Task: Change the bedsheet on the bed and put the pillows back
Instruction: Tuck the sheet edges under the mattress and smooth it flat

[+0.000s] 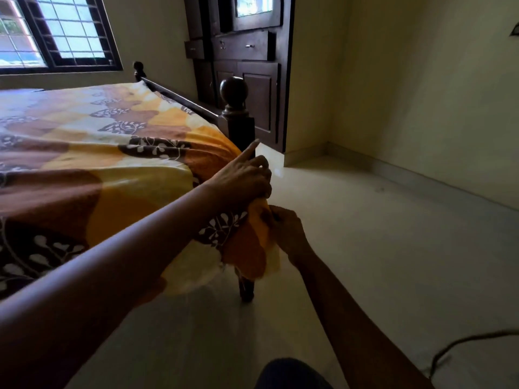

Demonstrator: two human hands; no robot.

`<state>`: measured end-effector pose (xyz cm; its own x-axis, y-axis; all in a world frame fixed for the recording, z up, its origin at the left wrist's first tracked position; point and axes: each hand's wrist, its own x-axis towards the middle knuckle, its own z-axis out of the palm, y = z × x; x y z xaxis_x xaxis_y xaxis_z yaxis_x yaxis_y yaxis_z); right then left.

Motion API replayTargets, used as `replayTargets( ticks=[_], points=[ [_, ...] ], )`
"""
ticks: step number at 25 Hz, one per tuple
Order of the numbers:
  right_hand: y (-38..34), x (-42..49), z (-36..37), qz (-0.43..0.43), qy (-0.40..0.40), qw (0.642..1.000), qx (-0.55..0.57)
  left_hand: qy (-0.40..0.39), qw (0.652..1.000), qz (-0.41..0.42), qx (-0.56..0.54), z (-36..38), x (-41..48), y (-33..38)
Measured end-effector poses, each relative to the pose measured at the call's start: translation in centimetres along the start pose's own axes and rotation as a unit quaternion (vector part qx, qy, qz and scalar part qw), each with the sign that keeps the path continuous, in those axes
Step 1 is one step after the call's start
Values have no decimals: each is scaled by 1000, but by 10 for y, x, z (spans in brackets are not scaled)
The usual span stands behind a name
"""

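An orange, yellow and brown leaf-patterned bedsheet (92,153) covers the bed and hangs over its near corner. My left hand (241,178) grips the gathered sheet corner from above, beside the dark wooden bedpost (234,108), with its index finger pointing up. Just below it, my right hand (286,228) pinches the hanging sheet corner (247,254). No pillows are in view.
A dark wooden bed rail (179,98) runs back to a second post. A dark wooden cupboard (247,63) stands behind the bed corner. A barred window (56,32) is at the upper left. Pale floor (365,248) spreads to the right, with a cable (455,349) lying on it.
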<state>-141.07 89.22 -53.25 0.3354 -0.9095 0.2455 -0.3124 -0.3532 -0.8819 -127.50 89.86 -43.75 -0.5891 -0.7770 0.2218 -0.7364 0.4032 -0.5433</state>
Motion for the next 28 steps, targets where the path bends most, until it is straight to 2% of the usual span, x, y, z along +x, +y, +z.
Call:
replayTargets(
  ticks=[1, 2, 3, 4, 5, 6, 8, 9, 10, 11, 12, 13, 14, 17, 18, 21, 25, 28],
  points=[
    [1, 1, -3, 25, -43, 999, 7, 83, 989, -60, -110, -6, -8, 16],
    [3, 2, -7, 36, -92, 994, 43, 139, 947, -162, -240, -14, -19, 35],
    [6, 4, -11, 43, -126, 988, 81, 183, 874, -276, -357, -16, -34, 57],
    [7, 6, -16, 44, -149, 981, 115, 222, 770, -370, -470, -17, -52, 82],
    [9, 6, -18, 43, -166, 976, 135, 235, 646, -449, -571, -11, -66, 106],
    [12, 6, -16, 49, -187, 970, 147, 226, 511, -513, -652, -11, -78, 130],
    [14, 9, -16, 90, -208, 958, 177, 191, 252, -598, -737, 3, -93, 161],
    [17, 13, -16, 111, -220, 951, 187, 171, 146, -611, -759, 11, -98, 171],
    [21, 17, -17, 128, -238, 942, 198, 154, 62, -607, -777, 17, -101, 178],
    [24, 19, -16, 134, -258, 934, 207, 156, -1, -590, -792, 27, -102, 181],
    [26, 21, -16, 139, -274, 926, 218, 168, -37, -573, -801, 33, -102, 181],
    [28, 22, -16, 143, -278, 923, 225, 193, -51, -555, -807, 34, -99, 179],
    [30, 23, -15, 148, -280, 919, 234, 225, -50, -537, -811, 36, -97, 177],
    [27, 23, -13, 173, -266, 914, 253, 280, 12, -526, -803, 41, -89, 182],
    [28, 25, -12, 180, -263, 914, 253, 266, 37, -536, -801, 45, -89, 187],
    [26, 26, -9, 187, -258, 915, 247, 196, 70, -560, -802, 55, -88, 205],
    [27, 27, -5, 200, -274, 886, 317, 214, 58, -536, -814, 71, -90, 202],
    [26, 23, -4, 212, -294, 857, 367, 215, -4, -450, -866, 72, -85, 196]
  ],
)
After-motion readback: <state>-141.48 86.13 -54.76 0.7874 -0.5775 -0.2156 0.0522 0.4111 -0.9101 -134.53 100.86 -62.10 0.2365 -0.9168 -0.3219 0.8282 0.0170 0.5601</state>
